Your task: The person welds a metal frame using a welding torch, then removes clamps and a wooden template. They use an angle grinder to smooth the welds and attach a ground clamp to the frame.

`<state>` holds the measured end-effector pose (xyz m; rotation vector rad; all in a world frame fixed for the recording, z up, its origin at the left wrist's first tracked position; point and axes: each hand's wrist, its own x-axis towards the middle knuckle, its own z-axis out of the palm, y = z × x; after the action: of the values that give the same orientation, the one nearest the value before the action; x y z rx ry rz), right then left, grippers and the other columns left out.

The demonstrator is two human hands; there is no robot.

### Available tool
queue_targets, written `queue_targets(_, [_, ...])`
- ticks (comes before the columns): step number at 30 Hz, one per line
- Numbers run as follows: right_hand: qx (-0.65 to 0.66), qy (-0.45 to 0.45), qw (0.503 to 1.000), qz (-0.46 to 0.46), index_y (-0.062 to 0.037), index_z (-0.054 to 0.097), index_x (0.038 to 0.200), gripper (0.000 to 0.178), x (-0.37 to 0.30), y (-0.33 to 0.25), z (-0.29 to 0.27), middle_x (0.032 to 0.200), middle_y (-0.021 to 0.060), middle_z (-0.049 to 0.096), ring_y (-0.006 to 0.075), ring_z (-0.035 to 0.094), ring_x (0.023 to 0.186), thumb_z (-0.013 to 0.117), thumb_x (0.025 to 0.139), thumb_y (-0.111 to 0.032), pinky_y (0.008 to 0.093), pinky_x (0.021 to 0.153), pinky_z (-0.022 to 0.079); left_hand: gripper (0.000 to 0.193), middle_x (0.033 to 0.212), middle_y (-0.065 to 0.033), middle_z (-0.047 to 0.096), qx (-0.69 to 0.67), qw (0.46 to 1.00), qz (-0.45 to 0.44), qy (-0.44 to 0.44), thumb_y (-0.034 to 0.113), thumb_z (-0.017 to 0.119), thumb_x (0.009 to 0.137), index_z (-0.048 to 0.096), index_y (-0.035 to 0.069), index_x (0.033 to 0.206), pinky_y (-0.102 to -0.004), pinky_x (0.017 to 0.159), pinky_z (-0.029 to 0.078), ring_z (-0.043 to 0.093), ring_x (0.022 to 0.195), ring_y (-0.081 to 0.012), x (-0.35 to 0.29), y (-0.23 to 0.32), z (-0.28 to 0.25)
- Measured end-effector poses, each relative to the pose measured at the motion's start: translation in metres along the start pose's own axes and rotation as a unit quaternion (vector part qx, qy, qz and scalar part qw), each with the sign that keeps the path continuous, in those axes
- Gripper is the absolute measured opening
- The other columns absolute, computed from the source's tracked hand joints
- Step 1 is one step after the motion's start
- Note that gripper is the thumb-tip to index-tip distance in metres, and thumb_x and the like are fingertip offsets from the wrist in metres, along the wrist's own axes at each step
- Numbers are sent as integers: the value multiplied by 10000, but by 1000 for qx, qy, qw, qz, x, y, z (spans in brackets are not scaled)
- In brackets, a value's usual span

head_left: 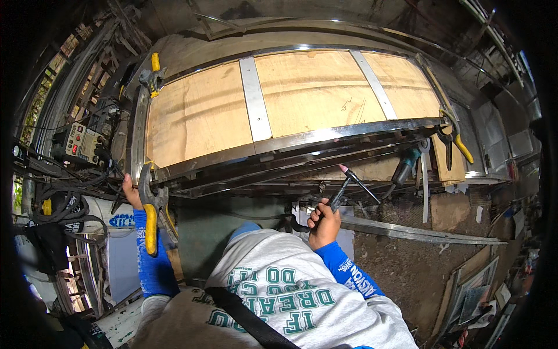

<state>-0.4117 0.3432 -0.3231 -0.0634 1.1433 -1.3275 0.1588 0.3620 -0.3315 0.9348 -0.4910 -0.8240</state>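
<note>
In my right hand [325,224] is a welding torch [343,189], its fingers wrapped round the handle. The torch's pink nozzle [343,168] points up toward the near side of a long shiny metal frame [215,156], apart from it. My left hand [132,193] is at the frame's near left corner, beside a clamp [150,203] with yellow handles. That clamp is fixed at the corner and partly covers the hand, so most of its fingers are hidden. Two flat metal strips [254,99] [373,84] cross the pale plywood sheet [197,110] within the frame.
More yellow-handled clamps [152,75] [459,139] grip the far left and near right corners. A teal-bodied power tool [406,167] lies under the right end. At left stand a control box [81,144] and coiled black cables [52,189]. Metal bars [418,232] lie at the lower right.
</note>
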Motion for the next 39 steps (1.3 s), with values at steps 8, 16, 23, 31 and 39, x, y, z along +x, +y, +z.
queue_targets(8, [9, 31, 999, -11, -122, 546, 1093, 165, 0, -6, -7, 755, 15, 474, 117, 470, 578, 576, 940, -67, 273, 449, 375, 680, 1079, -93, 746, 38, 998, -28, 34, 646, 539, 929, 691, 51, 1220, -372, 776, 607, 727, 894, -228, 1, -3, -2])
queue_targets(16, [20, 14, 1000, -15, -114, 546, 1100, 180, -4, -4, -4, 739, 13, 492, 108, 465, 566, 597, 936, -61, 261, 444, 360, 747, 1139, -119, 700, 73, 996, 40, 32, 652, 351, 997, 517, 81, 1450, -361, 643, 585, 695, 874, -233, -10, 17, 55])
queue_targets(23, [24, 2, 999, -25, -86, 527, 1118, 208, -15, -6, -14, 728, 22, 492, 114, 467, 565, 602, 928, -45, 268, 440, 359, 761, 1376, -141, 617, 142, 983, 114, -35, 526, 294, 1001, 327, 67, 1607, -351, 653, 577, 679, 990, -237, -32, 32, 139])
queue_targets(31, [0, -8, 999, -52, -92, 529, 1131, 227, -38, 1, -47, 727, 18, 494, 112, 469, 554, 606, 924, -39, 267, 438, 365, 729, 1463, -176, 558, 76, 983, 78, -148, 478, 385, 993, 313, 108, 1617, -425, 900, 541, 625, 1203, -312, 49, 20, 80])
queue_targets(39, [52, 41, 996, -64, -87, 528, 1136, 217, -55, 28, -70, 742, 18, 484, 112, 477, 584, 602, 935, -50, 271, 455, 388, 748, 1280, -207, 667, 21, 989, -47, -137, 586, 483, 952, 602, -46, 1334, -467, 1033, 532, 657, 1165, -364, 113, 14, 24])
